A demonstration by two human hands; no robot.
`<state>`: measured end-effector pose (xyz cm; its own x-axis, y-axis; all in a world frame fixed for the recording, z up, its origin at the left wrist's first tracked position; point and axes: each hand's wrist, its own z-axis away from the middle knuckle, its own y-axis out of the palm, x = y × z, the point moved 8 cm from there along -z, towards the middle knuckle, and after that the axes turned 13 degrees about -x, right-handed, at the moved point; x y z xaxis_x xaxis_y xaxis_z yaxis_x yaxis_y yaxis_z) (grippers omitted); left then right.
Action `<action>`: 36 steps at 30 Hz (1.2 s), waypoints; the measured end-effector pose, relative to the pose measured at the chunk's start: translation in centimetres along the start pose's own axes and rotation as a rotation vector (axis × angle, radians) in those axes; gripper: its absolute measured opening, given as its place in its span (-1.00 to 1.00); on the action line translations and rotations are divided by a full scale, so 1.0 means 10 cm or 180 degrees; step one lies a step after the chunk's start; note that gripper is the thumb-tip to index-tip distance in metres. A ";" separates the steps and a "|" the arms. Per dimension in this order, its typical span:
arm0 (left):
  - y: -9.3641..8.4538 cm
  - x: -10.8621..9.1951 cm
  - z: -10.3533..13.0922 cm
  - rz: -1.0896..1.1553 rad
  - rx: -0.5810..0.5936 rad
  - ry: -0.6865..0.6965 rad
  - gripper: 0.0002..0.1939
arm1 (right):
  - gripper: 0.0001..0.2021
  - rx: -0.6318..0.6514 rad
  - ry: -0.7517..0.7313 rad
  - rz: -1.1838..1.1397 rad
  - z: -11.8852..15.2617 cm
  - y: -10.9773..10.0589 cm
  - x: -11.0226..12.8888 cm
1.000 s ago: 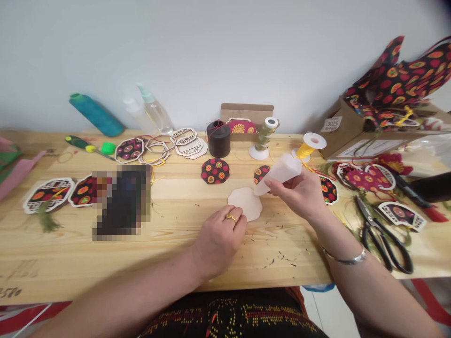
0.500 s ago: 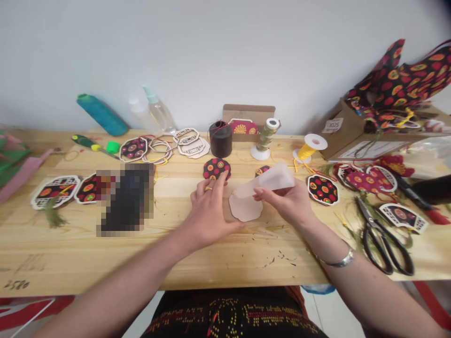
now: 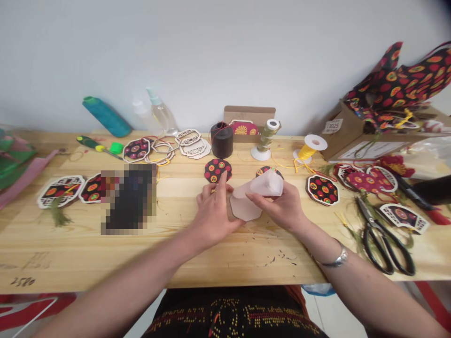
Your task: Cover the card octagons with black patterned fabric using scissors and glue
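Note:
My right hand (image 3: pixel 280 206) grips a whitish, curled translucent sheet (image 3: pixel 266 183) between thumb and fingers, above a pale scalloped piece (image 3: pixel 246 209) on the table. My left hand (image 3: pixel 216 213) rests at the left edge of the pale piece, thumb low beside it and index finger stretched forward to a round black patterned patch (image 3: pixel 215 170). Its fingers are apart. Another patterned patch (image 3: pixel 269 171) lies behind the curled sheet, partly covered by it.
Black-handled scissors (image 3: pixel 382 239) and a framed patterned piece (image 3: pixel 322 189) lie to the right. Behind stand a black thread spool (image 3: pixel 222 141), a green thread spool (image 3: pixel 266 138) and a yellow spool (image 3: pixel 310 149). A blurred-out dark object (image 3: pixel 132 199) lies left.
The curled sheet in my right hand has shifted slightly left and lower, covering more of the pale piece. My left index finger has straightened a little. The view has moved slightly.

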<state>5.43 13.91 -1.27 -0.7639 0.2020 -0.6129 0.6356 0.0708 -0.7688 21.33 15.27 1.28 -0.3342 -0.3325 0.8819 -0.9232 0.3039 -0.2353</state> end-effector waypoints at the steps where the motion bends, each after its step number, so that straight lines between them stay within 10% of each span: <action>1: 0.00 0.00 0.00 0.0002 -0.0013 -0.0004 0.19 | -0.80 0.0013 -0.0068 0.0063 0.00 0.00 0.00; 36: 0.01 -0.01 0.01 -0.0042 0.0004 0.0012 0.19 | -0.83 0.0295 -0.0233 0.0131 0.00 0.04 0.11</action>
<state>5.58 13.83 -1.32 -0.7719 0.2047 -0.6019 0.6252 0.0724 -0.7771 20.62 15.01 2.11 -0.3821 -0.3868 0.8393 -0.9208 0.2359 -0.3105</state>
